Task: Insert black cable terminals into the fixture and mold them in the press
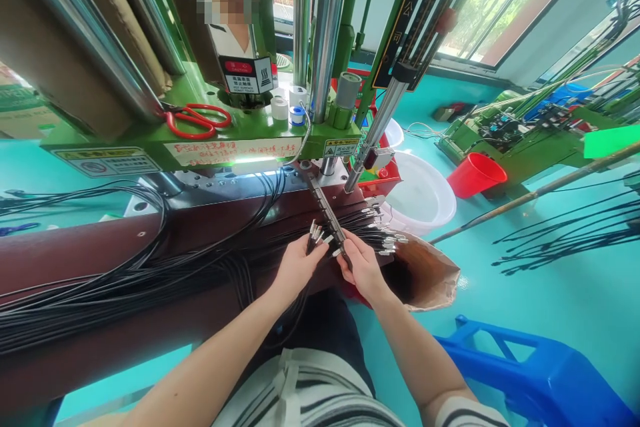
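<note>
My left hand [296, 265] is closed round a small bunch of black cables with metal plug ends [317, 235] that stick up from my fingers. My right hand [361, 265] pinches one metal-tipped cable end [338, 253] beside a long narrow metal fixture bar [326, 208] running out from the machine. More black cables with silver tips [387, 239] lie fanned to the right of my hands. A thick bundle of black cables [120, 290] trails left across the dark red machine bed [60, 253].
A green press machine [240, 137] with steel columns stands ahead, red scissors [197, 119] and tape rolls [280, 108] on its ledge. A person stands behind it. A brown paper bag [435, 277], white basin [423, 197], red bucket [475, 175] and blue plastic stool [540, 377] stand at the right.
</note>
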A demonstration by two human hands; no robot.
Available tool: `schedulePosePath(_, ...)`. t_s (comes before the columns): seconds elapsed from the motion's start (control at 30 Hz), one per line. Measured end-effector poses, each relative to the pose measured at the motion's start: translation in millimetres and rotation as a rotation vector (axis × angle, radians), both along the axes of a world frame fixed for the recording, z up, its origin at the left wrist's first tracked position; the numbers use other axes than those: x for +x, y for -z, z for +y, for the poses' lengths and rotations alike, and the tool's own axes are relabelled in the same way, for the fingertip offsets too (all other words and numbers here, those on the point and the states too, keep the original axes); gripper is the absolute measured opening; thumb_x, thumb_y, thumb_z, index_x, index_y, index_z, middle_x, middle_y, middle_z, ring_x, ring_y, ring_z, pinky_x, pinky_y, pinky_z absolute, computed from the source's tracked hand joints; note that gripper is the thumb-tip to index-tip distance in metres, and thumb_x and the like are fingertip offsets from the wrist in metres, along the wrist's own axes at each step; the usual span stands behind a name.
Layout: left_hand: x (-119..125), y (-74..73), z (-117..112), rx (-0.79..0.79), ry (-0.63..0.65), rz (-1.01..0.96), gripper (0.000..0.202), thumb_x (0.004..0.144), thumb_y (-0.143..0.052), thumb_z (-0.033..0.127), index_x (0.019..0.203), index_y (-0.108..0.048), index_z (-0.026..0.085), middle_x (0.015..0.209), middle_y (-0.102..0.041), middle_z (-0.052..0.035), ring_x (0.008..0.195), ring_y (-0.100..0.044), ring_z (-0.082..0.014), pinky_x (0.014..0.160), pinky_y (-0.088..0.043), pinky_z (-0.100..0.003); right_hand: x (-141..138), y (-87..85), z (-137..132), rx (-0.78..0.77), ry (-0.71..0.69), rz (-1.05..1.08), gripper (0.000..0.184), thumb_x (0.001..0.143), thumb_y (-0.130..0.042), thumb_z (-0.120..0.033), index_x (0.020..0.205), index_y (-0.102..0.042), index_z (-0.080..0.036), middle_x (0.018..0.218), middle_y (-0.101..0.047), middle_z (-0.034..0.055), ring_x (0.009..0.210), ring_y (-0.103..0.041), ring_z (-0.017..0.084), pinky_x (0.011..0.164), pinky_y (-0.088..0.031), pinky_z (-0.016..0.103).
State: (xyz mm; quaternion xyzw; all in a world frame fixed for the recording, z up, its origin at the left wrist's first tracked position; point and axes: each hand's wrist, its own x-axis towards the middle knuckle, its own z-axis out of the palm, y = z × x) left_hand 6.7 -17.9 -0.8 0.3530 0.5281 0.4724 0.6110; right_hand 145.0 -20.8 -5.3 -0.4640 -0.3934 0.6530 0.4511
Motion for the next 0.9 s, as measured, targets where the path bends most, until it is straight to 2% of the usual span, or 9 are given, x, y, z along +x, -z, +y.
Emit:
schedulePosePath(0.17, -0.2, 7.8, 0.4, 0.112, 0.026, 0.117, 0.019, 0.066, -0.063, 0.032, 0.065, -0.053, 0.017, 0.042, -0.04, 0.0075, 0.039, -0.032, -0.0059, 0.041, -0.023, -0.019, 0.8, -3.0, 1.1, -0.016, -0.034, -0.025, 0.048, 0.079, -0.053, -0.044, 0.12, -0.051, -0.019, 0.046, -0.041, -0.0077, 0.031, -0.027, 0.003, 0.03, -0.019, 0.015)
schedulePosePath(0.37, -1.8, 6.5, 1.9, 0.096, 0.07, 0.116, 0.02, 0.064, -0.064, 0.031, 0.061, -0.051, 0.016, 0.043, -0.041, 0.0067, 0.041, -0.033, -0.0063, 0.041, -0.023, -0.019, 2.4, -0.3, 0.1, -0.003, -0.048, -0.072, 0.048, 0.082, -0.05, -0.045, 0.122, -0.05, -0.02, 0.047, -0.04, -0.0071, 0.033, -0.025, 0.003, 0.03, -0.019, 0.016)
schedulePosePath(0.5, -2.3, 6.6, 1.2, 0.114, 0.048, 0.105, 0.02, 0.062, -0.066, 0.031, 0.061, -0.053, 0.016, 0.048, -0.047, 0.0045, 0.044, -0.038, -0.0073, 0.042, -0.027, -0.019, -0.1, 6.9, -2.6, 0.069, -0.028, -0.202, 0.047, 0.082, -0.05, -0.045, 0.123, -0.051, -0.023, 0.052, -0.043, -0.0046, 0.042, -0.034, 0.006, 0.034, -0.024, 0.016)
schedulePosePath(0.6, -4.7, 5.9, -0.5, 0.09, 0.054, 0.071, 0.022, 0.065, -0.065, 0.034, 0.062, -0.054, 0.015, 0.046, -0.044, 0.0051, 0.042, -0.037, -0.0066, 0.041, -0.028, -0.019, -1.5, 8.1, -2.7, 0.104, -0.034, -0.241, 0.044, 0.081, -0.051, -0.044, 0.121, -0.053, -0.024, 0.054, -0.044, -0.0037, 0.045, -0.036, 0.006, 0.037, -0.028, 0.016)
schedulePosePath(0.67, -8.0, 1.8, -0.7, 0.079, 0.075, 0.03, 0.024, 0.069, -0.062, 0.037, 0.066, -0.055, 0.015, 0.046, -0.045, 0.0044, 0.042, -0.038, -0.0068, 0.041, -0.03, -0.019, -1.1, 5.6, -1.5, 0.06, -0.036, -0.208, 0.044, 0.081, -0.052, -0.045, 0.119, -0.054, -0.023, 0.053, -0.043, -0.0045, 0.042, -0.033, 0.005, 0.035, -0.025, 0.016)
schedulePosePath(0.73, -12.3, -4.8, 0.3, 0.109, 0.032, -0.032, 0.027, 0.073, -0.058, 0.04, 0.073, -0.057, 0.013, 0.051, -0.048, 0.0028, 0.046, -0.043, -0.0077, 0.044, -0.035, -0.019, -0.2, 1.5, 0.1, 0.014, -0.033, -0.144, 0.045, 0.08, -0.052, -0.045, 0.118, -0.054, -0.021, 0.049, -0.041, -0.006, 0.037, -0.029, 0.004, 0.032, -0.02, 0.015)
schedulePosePath(0.8, -15.9, -10.9, 2.1, 0.141, -0.058, -0.109, 0.03, 0.075, -0.055, 0.043, 0.081, -0.056, 0.014, 0.051, -0.045, 0.0044, 0.045, -0.042, -0.007, 0.044, -0.035, -0.019, 0.6, -2.2, 1.2, -0.004, -0.014, -0.077, 0.047, 0.079, -0.054, -0.045, 0.118, -0.053, -0.019, 0.047, -0.039, -0.0073, 0.034, -0.026, 0.003, 0.03, -0.016, 0.015)
schedulePosePath(0.9, -16.4, -12.8, 4.5, 0.104, -0.084, -0.182, 0.032, 0.08, -0.047, 0.048, 0.085, -0.05, 0.017, 0.045, -0.029, 0.0104, 0.036, -0.026, -0.0043, 0.036, -0.022, -0.017, 0.9, -4.6, 1.6, -0.025, -0.001, -0.033, 0.05, 0.077, -0.057, -0.045, 0.119, -0.051, -0.017, 0.047, -0.04, -0.0078, 0.032, -0.026, 0.002, 0.03, -0.015, 0.014)
